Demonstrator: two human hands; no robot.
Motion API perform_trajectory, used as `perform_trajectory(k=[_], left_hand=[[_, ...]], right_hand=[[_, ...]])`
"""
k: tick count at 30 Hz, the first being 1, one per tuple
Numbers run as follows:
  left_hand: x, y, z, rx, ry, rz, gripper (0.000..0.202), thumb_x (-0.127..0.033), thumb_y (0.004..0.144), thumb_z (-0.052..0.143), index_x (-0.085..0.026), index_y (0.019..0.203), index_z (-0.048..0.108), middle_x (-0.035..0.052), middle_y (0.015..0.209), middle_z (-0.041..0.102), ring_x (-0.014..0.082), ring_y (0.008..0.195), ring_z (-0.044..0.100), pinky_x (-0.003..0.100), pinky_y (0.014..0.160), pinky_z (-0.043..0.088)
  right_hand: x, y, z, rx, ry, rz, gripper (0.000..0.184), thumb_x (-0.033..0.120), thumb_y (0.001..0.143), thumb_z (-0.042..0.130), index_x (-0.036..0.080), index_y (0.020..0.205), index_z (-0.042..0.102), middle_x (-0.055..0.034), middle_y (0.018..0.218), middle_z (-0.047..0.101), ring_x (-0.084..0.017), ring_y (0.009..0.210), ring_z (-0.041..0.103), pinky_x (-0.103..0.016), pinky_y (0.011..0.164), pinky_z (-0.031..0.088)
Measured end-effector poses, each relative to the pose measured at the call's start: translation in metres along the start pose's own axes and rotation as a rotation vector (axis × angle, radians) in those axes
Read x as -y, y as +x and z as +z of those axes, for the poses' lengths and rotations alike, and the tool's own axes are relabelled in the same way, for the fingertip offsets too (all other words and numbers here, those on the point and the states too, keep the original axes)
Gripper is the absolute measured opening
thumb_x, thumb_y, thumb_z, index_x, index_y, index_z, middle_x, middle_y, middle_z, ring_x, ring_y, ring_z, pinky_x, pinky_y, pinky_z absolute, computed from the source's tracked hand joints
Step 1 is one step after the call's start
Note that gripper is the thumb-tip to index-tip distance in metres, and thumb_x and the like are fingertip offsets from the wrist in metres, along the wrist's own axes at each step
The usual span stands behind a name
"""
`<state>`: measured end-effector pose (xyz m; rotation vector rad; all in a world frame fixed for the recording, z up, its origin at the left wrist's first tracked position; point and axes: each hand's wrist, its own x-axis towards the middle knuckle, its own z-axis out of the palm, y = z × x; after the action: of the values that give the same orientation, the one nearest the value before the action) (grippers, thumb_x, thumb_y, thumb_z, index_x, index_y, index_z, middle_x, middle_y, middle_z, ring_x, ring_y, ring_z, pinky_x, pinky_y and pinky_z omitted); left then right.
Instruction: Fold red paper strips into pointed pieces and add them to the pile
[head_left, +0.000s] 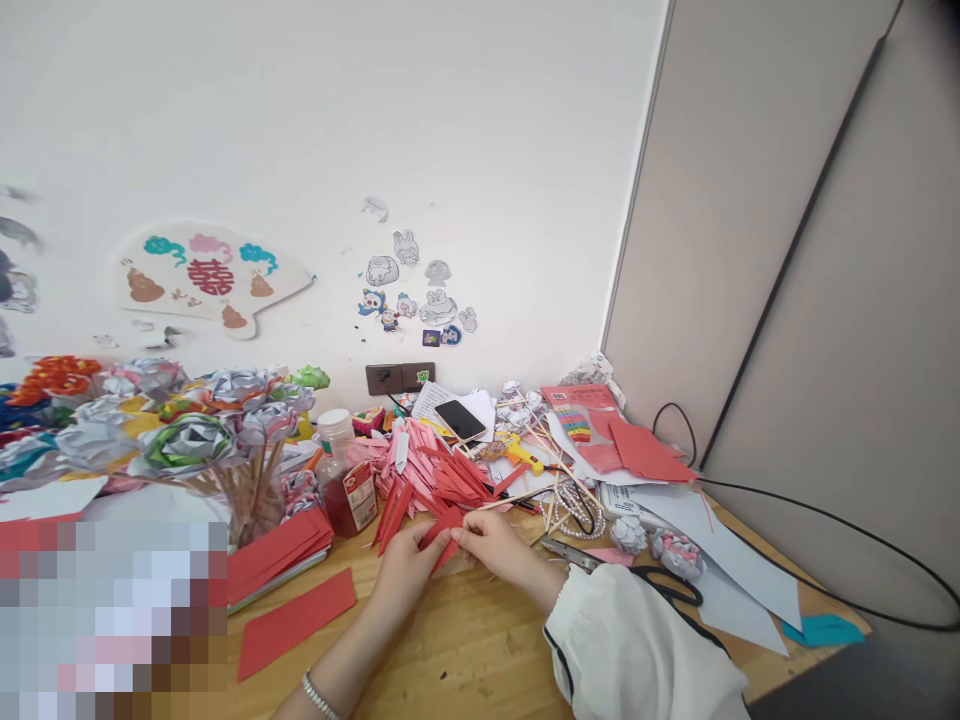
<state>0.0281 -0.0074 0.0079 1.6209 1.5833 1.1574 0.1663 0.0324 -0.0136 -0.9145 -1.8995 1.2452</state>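
Wooden tabletop (465, 640) meets a white wall. Left hand (405, 572) and right hand (496, 545) pinch a red paper strip (442, 528) between their fingers just above the wood, its long axis slanting toward the upper right. Nearby, a lidded jar (346, 485) holds something red.

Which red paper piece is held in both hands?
The small folded red piece pinched between left hand and right hand; the flat red strip lies loose on the table, the red pile sits behind.

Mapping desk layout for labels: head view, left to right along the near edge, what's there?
From the left: red paper strip → left hand → folded red piece, held by both hands → right hand → scissors → teal paper scrap.
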Motion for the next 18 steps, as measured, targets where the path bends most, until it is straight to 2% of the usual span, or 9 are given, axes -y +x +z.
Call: perform_trajectory(k=[3,6,9,12,15,18], left_hand=[[0.002,0.001,-0.002,-0.004,-0.001,0.043,0.032,-0.044,0.064,0.048,-0.014,0.057,0.058,-0.0023,0.053,0.053,0.0151,0.058,0.047,0.023,0.055,0.036],[0.001,0.001,-0.002,0.026,-0.031,0.015,0.034,-0.045,0.063,0.049,-0.013,0.060,0.059,-0.0015,0.055,0.055,0.0154,0.058,0.048,0.023,0.055,0.036],[-0.003,-0.001,0.000,0.099,-0.091,-0.017,0.036,-0.048,0.061,0.050,-0.013,0.058,0.058,-0.0012,0.054,0.056,0.0152,0.056,0.049,0.024,0.055,0.037],[-0.008,-0.004,0.003,0.149,-0.148,-0.050,0.039,-0.052,0.060,0.049,-0.015,0.054,0.056,-0.0006,0.054,0.057,0.0158,0.056,0.050,0.025,0.054,0.038],[-0.011,-0.004,0.002,0.133,-0.266,-0.147,0.044,-0.056,0.064,0.041,-0.015,0.060,0.057,0.0027,0.062,0.061,0.0173,0.062,0.054,0.027,0.058,0.041],[-0.009,-0.003,-0.002,0.195,-0.482,-0.289,0.047,-0.055,0.069,0.035,-0.014,0.075,0.058,0.0062,0.071,0.064,0.0166,0.064,0.058,0.028,0.062,0.043]], right_hand=[[0.005,-0.003,0.003,0.007,0.009,-0.031,0.029,0.039,0.074,0.044,0.016,0.057,0.043,0.0037,0.048,0.043,-0.008,0.044,0.042,-0.018,0.042,0.031],[0.006,-0.002,0.004,-0.007,0.034,-0.022,0.028,0.036,0.076,0.041,0.017,0.056,0.041,0.0037,0.048,0.042,-0.008,0.043,0.041,-0.018,0.042,0.031],[0.005,0.000,0.001,-0.066,0.023,-0.022,0.026,0.032,0.076,0.040,0.017,0.054,0.039,0.0040,0.049,0.039,-0.008,0.045,0.039,-0.019,0.044,0.030],[0.008,0.001,-0.004,-0.152,-0.083,-0.109,0.027,0.028,0.075,0.040,0.016,0.051,0.038,0.0044,0.048,0.037,-0.008,0.049,0.036,-0.019,0.047,0.028],[0.014,-0.001,-0.008,-0.131,-0.145,-0.177,0.026,0.025,0.074,0.041,0.016,0.050,0.037,0.0047,0.049,0.035,-0.008,0.050,0.033,-0.019,0.048,0.026],[0.020,-0.004,-0.009,-0.080,-0.161,-0.205,0.025,0.023,0.073,0.040,0.016,0.050,0.036,0.0047,0.050,0.034,-0.008,0.050,0.033,-0.019,0.048,0.025]])
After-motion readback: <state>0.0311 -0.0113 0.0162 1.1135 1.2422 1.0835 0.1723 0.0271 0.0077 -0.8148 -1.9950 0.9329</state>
